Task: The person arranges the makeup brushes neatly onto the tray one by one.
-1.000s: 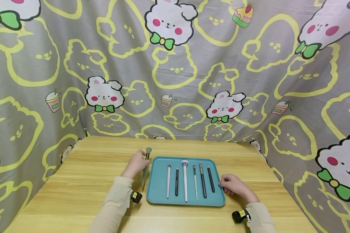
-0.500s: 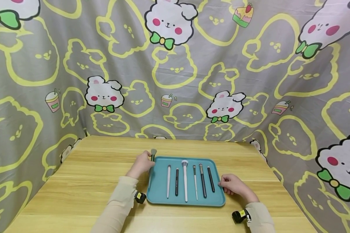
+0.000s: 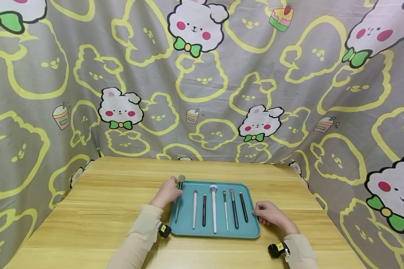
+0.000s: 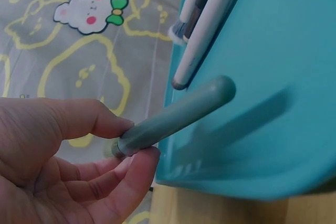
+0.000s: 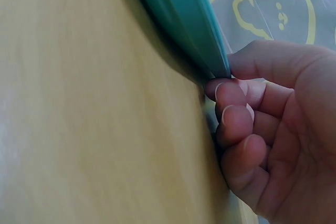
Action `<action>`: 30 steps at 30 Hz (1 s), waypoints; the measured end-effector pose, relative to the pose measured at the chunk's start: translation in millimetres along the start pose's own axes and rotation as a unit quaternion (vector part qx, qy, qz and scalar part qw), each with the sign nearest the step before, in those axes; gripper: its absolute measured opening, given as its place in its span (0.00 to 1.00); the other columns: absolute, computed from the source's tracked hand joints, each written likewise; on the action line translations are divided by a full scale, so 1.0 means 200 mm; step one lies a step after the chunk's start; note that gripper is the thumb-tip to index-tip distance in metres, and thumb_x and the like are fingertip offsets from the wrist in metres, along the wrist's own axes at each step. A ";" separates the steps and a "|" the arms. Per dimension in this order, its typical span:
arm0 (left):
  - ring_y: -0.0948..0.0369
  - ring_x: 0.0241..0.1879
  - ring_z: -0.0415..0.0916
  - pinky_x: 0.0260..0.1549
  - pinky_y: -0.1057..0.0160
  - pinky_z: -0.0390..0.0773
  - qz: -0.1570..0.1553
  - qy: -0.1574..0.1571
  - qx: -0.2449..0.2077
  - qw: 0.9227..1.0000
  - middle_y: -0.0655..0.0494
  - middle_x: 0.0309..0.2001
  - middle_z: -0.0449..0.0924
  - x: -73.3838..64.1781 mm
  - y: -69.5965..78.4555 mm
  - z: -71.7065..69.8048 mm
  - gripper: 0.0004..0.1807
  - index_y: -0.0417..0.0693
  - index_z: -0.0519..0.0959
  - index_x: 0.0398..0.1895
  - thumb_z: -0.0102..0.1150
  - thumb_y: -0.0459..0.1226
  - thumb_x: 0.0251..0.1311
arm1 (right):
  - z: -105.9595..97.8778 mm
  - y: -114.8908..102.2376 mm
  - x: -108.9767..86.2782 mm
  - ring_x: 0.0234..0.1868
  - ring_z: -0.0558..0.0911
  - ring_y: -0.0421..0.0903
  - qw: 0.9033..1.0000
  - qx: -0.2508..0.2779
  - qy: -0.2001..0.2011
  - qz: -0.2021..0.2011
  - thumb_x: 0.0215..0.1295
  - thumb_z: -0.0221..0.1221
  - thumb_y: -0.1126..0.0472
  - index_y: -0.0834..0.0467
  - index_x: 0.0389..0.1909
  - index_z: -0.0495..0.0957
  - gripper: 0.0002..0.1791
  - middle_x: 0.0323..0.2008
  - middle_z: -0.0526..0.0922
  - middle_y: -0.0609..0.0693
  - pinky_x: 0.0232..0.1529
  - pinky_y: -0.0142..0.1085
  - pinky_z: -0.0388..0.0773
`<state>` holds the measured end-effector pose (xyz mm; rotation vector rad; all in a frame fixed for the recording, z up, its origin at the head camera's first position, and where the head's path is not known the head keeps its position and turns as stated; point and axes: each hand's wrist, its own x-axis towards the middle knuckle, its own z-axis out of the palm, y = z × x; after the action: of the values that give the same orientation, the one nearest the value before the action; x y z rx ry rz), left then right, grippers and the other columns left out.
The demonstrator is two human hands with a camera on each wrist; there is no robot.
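My left hand (image 3: pixel 168 192) pinches a green makeup brush (image 4: pixel 176 115) between thumb and fingers, over the left side of a teal tray (image 3: pixel 183 231). In the left wrist view the brush's rounded handle end stands above the tray floor and casts a shadow on it. Its bristles (image 3: pixel 181 178) point away from me in the head view. At the tray's right edge, my right hand (image 3: pixel 269 213) pinches the rim (image 5: pixel 218 59) between thumb and curled fingers. Several makeup brushes lie side by side in the tray, among them a large white one (image 3: pixel 214 209) and a dark one (image 3: pixel 234 209).
The tray rests on a wooden table (image 3: pixel 121 194). A patterned grey curtain (image 3: pixel 202 93) rises behind the table and along both sides. Black wrist cameras sit by the left sleeve (image 3: pixel 138 231) and right sleeve (image 3: pixel 299 250).
My left hand has carried the green brush to the right, from beside the tray to over its left part. The right hand and the other brushes have stayed put.
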<state>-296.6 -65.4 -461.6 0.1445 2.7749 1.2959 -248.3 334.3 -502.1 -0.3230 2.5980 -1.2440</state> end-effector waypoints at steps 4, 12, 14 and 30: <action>0.61 0.14 0.69 0.18 0.66 0.74 0.001 -0.003 -0.001 1.000 0.42 0.34 0.77 0.00 0.00 0.02 0.22 0.31 0.68 0.55 0.60 0.29 0.57 | 0.00 0.00 0.00 0.17 0.71 0.40 1.000 -0.002 0.001 0.001 0.67 0.58 0.59 0.64 0.24 0.71 0.14 0.17 0.73 0.48 0.16 0.32 0.68; 0.60 0.17 0.73 0.18 0.66 0.78 0.000 -0.025 0.015 1.000 0.40 0.36 0.78 0.00 -0.01 0.04 0.22 0.31 0.69 0.54 0.61 0.29 0.58 | 0.00 0.00 0.01 0.17 0.70 0.42 1.000 0.002 0.002 0.004 0.66 0.58 0.59 0.63 0.24 0.71 0.14 0.17 0.73 0.48 0.16 0.32 0.68; 0.59 0.18 0.74 0.19 0.65 0.79 0.000 -0.028 0.015 0.999 0.40 0.37 0.77 0.00 -0.01 0.04 0.22 0.31 0.69 0.54 0.61 0.29 0.58 | 0.00 0.00 0.01 0.17 0.70 0.41 1.000 0.002 0.002 0.004 0.66 0.58 0.59 0.63 0.24 0.71 0.14 0.17 0.73 0.48 0.16 0.32 0.68; 0.58 0.17 0.74 0.18 0.64 0.79 0.008 -0.040 0.019 0.999 0.42 0.34 0.76 -0.01 -0.01 0.07 0.24 0.30 0.68 0.56 0.60 0.28 0.57 | 0.00 0.00 0.00 0.17 0.70 0.40 1.000 0.010 0.000 0.007 0.67 0.58 0.59 0.62 0.24 0.70 0.14 0.17 0.73 0.47 0.16 0.31 0.68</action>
<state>-293.4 -56.5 -471.3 0.2166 2.7366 1.2133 -249.1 335.0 -502.7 -0.2989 2.5823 -1.2645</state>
